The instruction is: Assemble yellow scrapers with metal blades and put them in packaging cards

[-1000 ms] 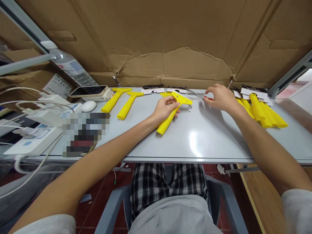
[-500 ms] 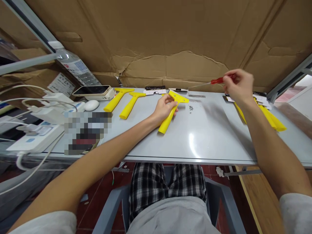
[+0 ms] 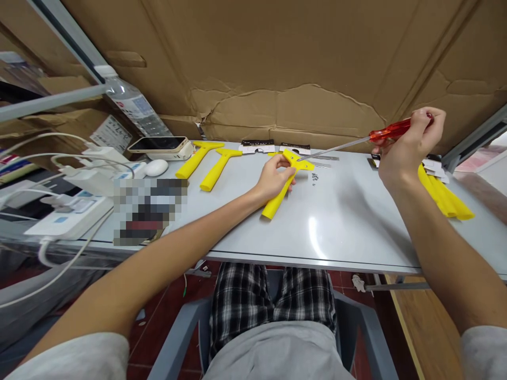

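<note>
My left hand (image 3: 276, 180) is closed around a yellow scraper handle (image 3: 273, 207), keeping its wide head raised over the table. In my right hand (image 3: 407, 148) is a red-handled screwdriver (image 3: 390, 130), its long shaft slanting down to the left. The shaft's tip lies at the scraper head, close to a screw; whether it sits in the screw I cannot tell. A small heap of screws (image 3: 314, 178) lies just right of the head. Behind it are thin metal blades (image 3: 328, 158). Two more yellow scraper handles (image 3: 214, 171) rest to the left.
Black-and-white card packets (image 3: 257, 146) stand along the back against cardboard (image 3: 277, 63). Further yellow scrapers (image 3: 446, 198) lie at the right. On the left are a phone (image 3: 158, 144), a white mouse (image 3: 156, 168), a power strip (image 3: 71, 216) with cables, and a plastic bottle (image 3: 137, 105).
My right hand has turned, and the screwdriver's tip has come down to the scraper head from behind it. My left hand keeps its hold on the scraper. The view has shifted slightly.
</note>
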`<state>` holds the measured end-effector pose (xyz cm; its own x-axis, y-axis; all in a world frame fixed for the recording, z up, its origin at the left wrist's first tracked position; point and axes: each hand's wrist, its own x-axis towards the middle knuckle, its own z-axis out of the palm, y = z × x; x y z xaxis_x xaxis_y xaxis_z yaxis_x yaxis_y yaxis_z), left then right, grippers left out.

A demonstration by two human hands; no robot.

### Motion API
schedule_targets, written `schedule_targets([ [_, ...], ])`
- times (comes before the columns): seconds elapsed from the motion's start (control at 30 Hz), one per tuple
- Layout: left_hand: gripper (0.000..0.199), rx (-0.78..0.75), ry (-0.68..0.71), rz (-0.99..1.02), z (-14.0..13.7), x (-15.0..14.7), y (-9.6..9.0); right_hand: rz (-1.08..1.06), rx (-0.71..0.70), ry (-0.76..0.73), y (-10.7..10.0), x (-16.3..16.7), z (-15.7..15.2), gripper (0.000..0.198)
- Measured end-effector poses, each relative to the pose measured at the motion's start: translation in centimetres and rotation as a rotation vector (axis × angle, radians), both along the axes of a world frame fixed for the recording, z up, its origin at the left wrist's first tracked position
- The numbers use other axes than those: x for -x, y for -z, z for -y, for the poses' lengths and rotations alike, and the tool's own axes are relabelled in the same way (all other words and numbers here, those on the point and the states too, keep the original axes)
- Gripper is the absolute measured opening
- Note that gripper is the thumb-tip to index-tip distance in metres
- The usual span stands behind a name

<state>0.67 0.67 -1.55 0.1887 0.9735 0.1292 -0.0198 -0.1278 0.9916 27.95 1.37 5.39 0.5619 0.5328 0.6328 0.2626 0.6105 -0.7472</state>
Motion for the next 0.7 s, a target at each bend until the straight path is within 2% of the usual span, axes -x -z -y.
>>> schedule_targets([
  [0.07,0.017,-0.025,-0.004,-0.012,0.1,0.0,0.0,0.02,0.029,0.013,0.1,0.1,0.0,0.029],
  [0.2,0.019,-0.043,-0.006,-0.018,0.0,0.0,0.0,0.094,-0.007,-0.012,0.3,0.7,0.5,0.035],
  [0.5,0.02,-0.059,0.01,-0.03,0.0,0.0,0.0,0.056,-0.069,-0.073,0.5,0.9,0.4,0.039],
  [0.7,0.02,-0.062,0.011,-0.035,0.0,0.0,0.0,0.1,-0.024,-0.052,0.5,0.9,0.5,0.04],
])
